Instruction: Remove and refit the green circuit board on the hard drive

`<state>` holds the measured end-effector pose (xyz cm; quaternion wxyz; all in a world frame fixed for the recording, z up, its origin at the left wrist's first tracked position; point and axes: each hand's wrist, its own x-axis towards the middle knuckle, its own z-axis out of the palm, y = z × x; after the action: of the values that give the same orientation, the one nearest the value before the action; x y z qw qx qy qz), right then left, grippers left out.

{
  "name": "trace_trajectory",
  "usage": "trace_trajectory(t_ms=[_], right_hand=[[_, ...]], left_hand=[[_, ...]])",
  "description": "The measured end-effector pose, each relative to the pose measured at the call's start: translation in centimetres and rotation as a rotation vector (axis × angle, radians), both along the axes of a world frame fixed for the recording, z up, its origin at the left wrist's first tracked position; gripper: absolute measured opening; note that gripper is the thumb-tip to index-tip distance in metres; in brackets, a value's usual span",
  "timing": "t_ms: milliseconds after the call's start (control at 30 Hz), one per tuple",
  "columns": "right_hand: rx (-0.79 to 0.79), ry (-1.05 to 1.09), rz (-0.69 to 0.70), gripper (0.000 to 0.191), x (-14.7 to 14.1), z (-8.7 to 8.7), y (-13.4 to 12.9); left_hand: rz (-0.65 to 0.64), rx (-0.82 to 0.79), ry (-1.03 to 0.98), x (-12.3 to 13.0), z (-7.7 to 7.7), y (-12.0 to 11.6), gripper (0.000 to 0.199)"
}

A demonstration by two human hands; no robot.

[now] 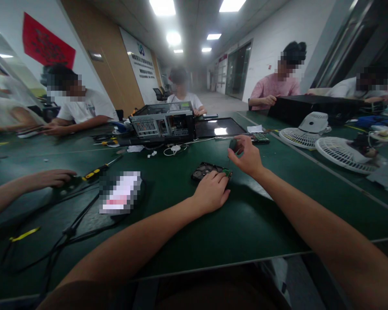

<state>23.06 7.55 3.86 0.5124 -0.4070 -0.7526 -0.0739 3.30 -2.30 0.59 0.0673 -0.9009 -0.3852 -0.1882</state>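
Left hand (211, 193): fingers laid over right end of hard drive (202, 170); can't tell if grip is clamped or just resting
Right hand (248, 158): raised near drive's right end, grip pinching a small dark piece (233, 145), partly hidden
Hard drive: flat on green worktop (181, 241)
Left: yellow-black screwdriver (96, 172) near co-worker's hand (51, 177)
Beyond drive: open PC case (161, 125), dark flat panel (226, 125)

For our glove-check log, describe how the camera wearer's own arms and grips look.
The left grip and right grip are ungloved; no watch or bracelet shows. The left forearm and right forearm are bare, without visible markings. Dark cloth, apparently a sleeve, shows by the left elbow; no right sleeve is in view.
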Motion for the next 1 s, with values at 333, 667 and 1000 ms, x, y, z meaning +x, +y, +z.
trace_trajectory(t_ms=[333,667,1000], right_hand=[[-0.017,0.031,-0.008,0.049,-0.04,0.09,0.1],[-0.029,0.05,0.003,0.05,-0.1,-0.1,0.08],[-0.016,0.057,0.019,0.052,-0.13,-0.35,0.46]], left_hand=[[0.001,-0.009,0.004,-0.03,0.18,-0.1,0.041],[0.003,0.002,-0.001,-0.06,0.22,-0.2,0.041],[0.006,-0.004,-0.006,0.0,0.15,-0.13,0.041]])
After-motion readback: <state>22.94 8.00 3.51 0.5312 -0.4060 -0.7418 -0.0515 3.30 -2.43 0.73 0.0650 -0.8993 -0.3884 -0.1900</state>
